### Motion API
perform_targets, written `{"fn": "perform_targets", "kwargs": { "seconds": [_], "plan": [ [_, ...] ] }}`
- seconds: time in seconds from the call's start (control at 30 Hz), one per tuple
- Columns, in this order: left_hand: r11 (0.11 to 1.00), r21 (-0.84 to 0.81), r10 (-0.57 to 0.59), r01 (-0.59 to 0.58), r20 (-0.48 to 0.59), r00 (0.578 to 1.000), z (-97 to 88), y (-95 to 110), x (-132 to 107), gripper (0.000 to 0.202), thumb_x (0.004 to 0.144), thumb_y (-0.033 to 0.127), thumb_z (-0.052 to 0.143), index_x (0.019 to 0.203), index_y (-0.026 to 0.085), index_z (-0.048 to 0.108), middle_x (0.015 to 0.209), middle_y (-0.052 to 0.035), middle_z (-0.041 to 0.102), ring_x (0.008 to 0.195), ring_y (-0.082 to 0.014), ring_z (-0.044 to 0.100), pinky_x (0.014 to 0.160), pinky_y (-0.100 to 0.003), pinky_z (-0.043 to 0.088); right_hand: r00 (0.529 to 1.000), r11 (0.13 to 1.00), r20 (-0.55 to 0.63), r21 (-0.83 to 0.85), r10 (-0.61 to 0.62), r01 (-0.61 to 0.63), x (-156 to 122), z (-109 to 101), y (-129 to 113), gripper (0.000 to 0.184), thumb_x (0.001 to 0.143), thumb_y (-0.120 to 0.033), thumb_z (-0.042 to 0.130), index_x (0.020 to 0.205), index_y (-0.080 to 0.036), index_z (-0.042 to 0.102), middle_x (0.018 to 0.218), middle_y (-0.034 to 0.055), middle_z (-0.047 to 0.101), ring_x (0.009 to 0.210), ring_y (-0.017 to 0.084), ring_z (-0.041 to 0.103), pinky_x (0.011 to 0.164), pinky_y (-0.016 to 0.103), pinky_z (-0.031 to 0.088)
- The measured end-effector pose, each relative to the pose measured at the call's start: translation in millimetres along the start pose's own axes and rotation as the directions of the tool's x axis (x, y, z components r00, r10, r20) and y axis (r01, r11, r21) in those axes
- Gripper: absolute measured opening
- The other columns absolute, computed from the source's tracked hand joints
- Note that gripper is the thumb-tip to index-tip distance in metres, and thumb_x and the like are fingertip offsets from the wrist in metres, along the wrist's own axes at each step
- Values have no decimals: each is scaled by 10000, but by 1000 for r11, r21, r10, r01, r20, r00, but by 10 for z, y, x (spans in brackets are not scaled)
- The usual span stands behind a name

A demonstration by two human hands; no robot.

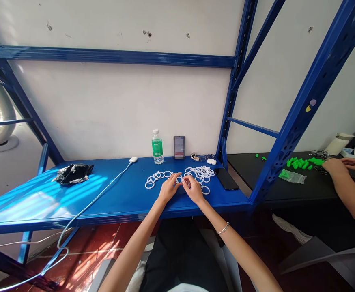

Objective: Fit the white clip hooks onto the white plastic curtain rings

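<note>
Both of my hands meet over the blue tabletop, fingertips pinched on a white ring (179, 179) between them. My left hand (168, 188) is closed on the ring's left side. On its right side, my right hand (193, 190) is closed too, fingers bent together. Leftward from my left hand runs a row of several white rings (149, 182) that appear linked. Beyond my right hand lies a loose heap of white rings (203, 173), with one ring (205, 190) close to my wrist. My fingers cover part of the held ring.
A water bottle (157, 148), a propped phone-like screen (179, 147), a white case (211, 161) and a black phone (226, 179) stand or lie around. A crumpled black bag (74, 174) and white cable (104, 190) are left. Rightward, another person's hands (337, 166) work beside green pieces (300, 163).
</note>
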State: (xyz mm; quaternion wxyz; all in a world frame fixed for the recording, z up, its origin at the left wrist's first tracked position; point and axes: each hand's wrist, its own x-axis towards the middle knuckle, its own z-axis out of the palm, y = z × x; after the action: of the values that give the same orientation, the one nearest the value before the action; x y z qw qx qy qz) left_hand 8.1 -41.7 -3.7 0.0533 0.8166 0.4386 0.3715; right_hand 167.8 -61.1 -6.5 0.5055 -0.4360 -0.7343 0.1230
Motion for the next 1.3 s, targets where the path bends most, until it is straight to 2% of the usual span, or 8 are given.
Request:
{"fn": "perform_targets", "kwargs": {
  "seconds": [0.2,0.43,0.73,0.93,1.07,1.3],
  "plan": [
    [1000,-3,-13,13,-15,1000,0,-7,1,397,899,198,523,1290,253,481,1206,-57,633,783,-131,660,663,-221,528,998,999,47,23,-29,28,-4,3,19,179,928,-306,453,1002,-214,587,947,54,677,772,178,650,621,273,522],
    [999,2,-33,33,-32,999,-11,5,0,365,890,208,557,1249,229,496,1165,-50,631,729,-115,632,630,-211,510,996,998,67,37,-54,51,2,-9,11,205,947,-310,438,1012,-206,603,940,65,645,822,188,635,633,274,522],
    [1000,17,25,-24,-67,997,10,-4,-8,406,941,287,490,1343,257,444,1209,-68,584,728,-109,608,592,-197,491,998,999,31,16,-46,46,8,3,17,214,963,-336,431,1006,-208,598,956,65,651,824,185,640,646,278,528],
    [999,29,24,-22,-92,995,23,-13,-16,449,950,357,486,1387,272,425,1179,-72,587,732,-111,617,590,-199,485,999,1000,-36,-1,-23,23,11,9,30,223,962,-342,433,1066,-217,586,960,68,669,836,194,657,647,282,531],
    [999,45,26,-22,-104,994,34,-26,-20,466,944,400,492,1385,262,439,1135,-68,599,722,-109,622,573,-190,474,997,1000,-70,-2,-26,26,12,14,48,208,950,-312,449,1081,-220,581,955,66,675,850,196,665,660,282,537],
    [999,30,26,-23,-111,993,39,-29,-24,463,942,434,479,1364,248,444,1122,-67,611,746,-122,631,576,-198,481,997,999,-64,-7,-48,48,11,10,51,178,954,-292,447,1037,-225,589,997,68,690,868,198,675,697,292,545]
  ]
}}
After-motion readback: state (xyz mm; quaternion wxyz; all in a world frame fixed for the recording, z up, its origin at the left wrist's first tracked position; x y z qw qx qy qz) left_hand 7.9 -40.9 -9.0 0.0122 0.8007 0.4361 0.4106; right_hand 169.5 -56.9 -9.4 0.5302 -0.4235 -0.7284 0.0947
